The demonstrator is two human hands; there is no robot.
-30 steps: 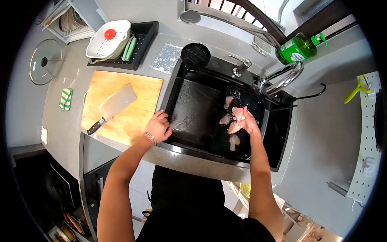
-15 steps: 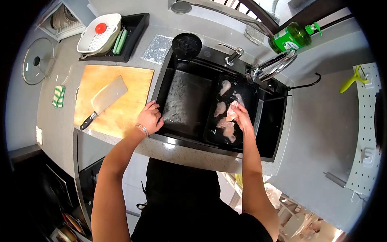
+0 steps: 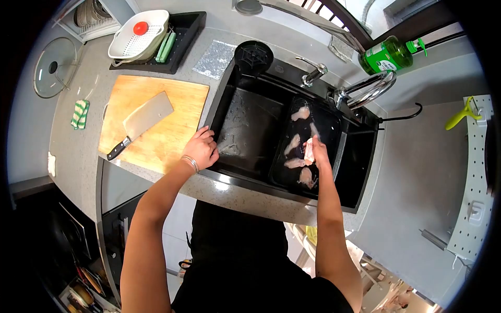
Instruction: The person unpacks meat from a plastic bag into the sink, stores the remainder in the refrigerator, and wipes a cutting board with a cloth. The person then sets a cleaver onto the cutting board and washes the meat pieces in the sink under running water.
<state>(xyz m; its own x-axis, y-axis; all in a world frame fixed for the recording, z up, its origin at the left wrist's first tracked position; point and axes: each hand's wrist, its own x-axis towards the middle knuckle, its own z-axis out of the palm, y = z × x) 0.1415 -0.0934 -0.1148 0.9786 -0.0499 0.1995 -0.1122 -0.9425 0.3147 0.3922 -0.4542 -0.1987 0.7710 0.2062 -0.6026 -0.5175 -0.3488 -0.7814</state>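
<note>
My right hand (image 3: 320,153) is closed on a pale piece of raw chicken (image 3: 309,152), above a black tray (image 3: 278,166) in the right part of the sink. Several more chicken pieces (image 3: 301,113) lie in the tray, which has a wet shine. One piece is partly behind my fingers. My left hand (image 3: 201,149) rests with fingers spread on the left front edge of the black sink (image 3: 245,128), holding nothing. Just left of it lies a wooden cutting board (image 3: 180,112) with a cleaver (image 3: 148,116) across it.
Behind the sink stand a chrome faucet (image 3: 373,91), a small tap (image 3: 314,74) and a green soap bottle (image 3: 386,55). A white colander (image 3: 128,44) with a red item sits at the back left. A striped cloth (image 3: 80,115) and glass lid (image 3: 49,78) are farther left.
My right hand has lowered slightly toward the front with the chicken piece. The chicken pieces in the tray have shifted and spread out. The whole view has shifted a little; my left hand stays on the edge.
</note>
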